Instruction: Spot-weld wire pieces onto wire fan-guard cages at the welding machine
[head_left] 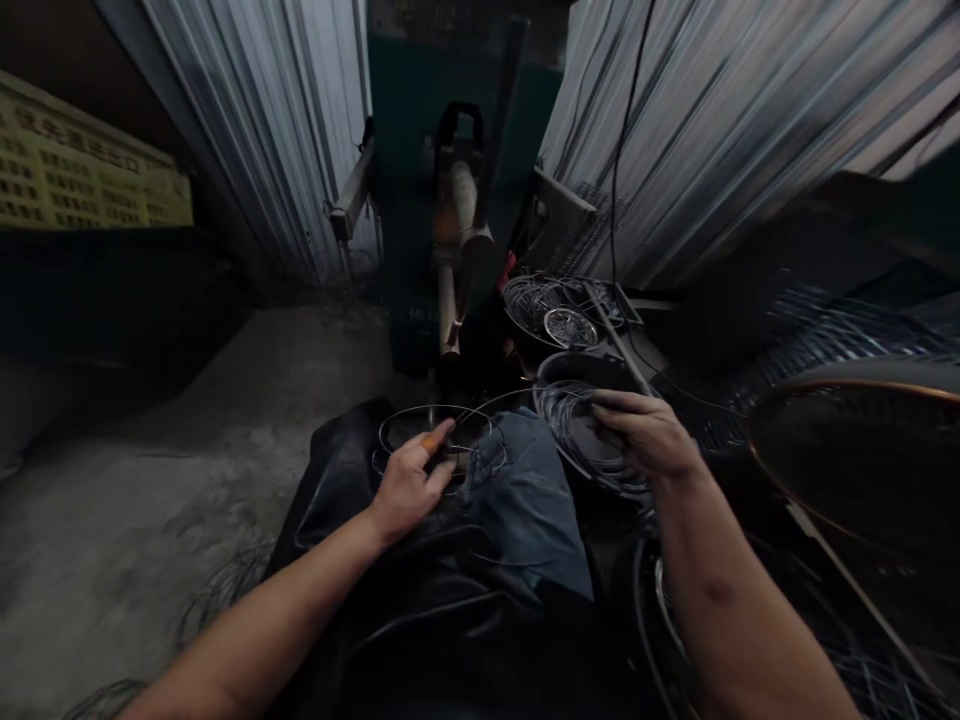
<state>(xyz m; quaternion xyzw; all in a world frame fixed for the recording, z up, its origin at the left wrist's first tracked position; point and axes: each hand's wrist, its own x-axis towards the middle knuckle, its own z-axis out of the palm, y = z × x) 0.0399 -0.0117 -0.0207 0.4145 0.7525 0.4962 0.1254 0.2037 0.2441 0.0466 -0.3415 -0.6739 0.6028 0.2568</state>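
Thin metal wire bent into large loops [491, 415] lies over my lap, around and beneath my left hand [412, 482]. The fingers of that hand close on the wire, and one finger carries an orange wrap. A single strand of wire [510, 393] arcs from there to my right hand [643, 432]. My right thumb and fingers are pinched together at the strand's far end, above a round black tub [547, 372] of coiled wire rings [574, 430]. Dark blue cloth [525, 490] and a black apron [420, 600] cover my legs.
A dark green machine [409, 250] with a pale shaft [448, 300] stands straight ahead. Behind the tub is another container of wire rings [525, 298]. A large copper-rimmed round vessel [862, 385] is at right. A yellow crate [90, 170] stands left; loose wire [225, 590] lies on the floor.
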